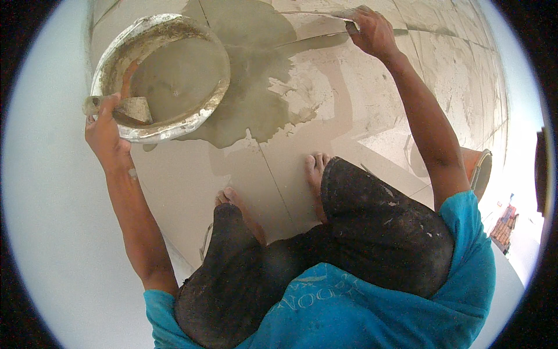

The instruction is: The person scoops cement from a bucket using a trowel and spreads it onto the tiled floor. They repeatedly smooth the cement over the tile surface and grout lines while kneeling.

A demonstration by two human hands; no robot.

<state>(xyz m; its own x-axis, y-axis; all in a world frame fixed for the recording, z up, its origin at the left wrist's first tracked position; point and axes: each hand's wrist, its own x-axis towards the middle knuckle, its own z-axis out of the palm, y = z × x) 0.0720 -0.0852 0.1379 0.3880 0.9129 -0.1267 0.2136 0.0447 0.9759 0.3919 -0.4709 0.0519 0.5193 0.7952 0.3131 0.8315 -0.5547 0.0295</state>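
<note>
My left hand (107,131) is closed at the near left rim of a round basin (224,87), around a scraper (137,108). The scraper's broad blade reaches over the rim to the inside. Wet grey grout (177,72) fills the bottom of the basin, which is crusted along its edge. Out at the far right, my right hand (374,32) grips a thin, flat-bladed tool (317,13), seen almost edge-on and low over the floor. Its exact kind is hard to make out. Between my hands, a wide patch of grout (250,104) lies spread across the tiles.
My bare feet (317,168) rest on the pale tiled floor (250,168), just short of the grout. A white wall (52,174) runs close along the left. An orange bucket (478,168) stands at the right behind my arm. Stacked reddish pieces (504,228) lie farther right.
</note>
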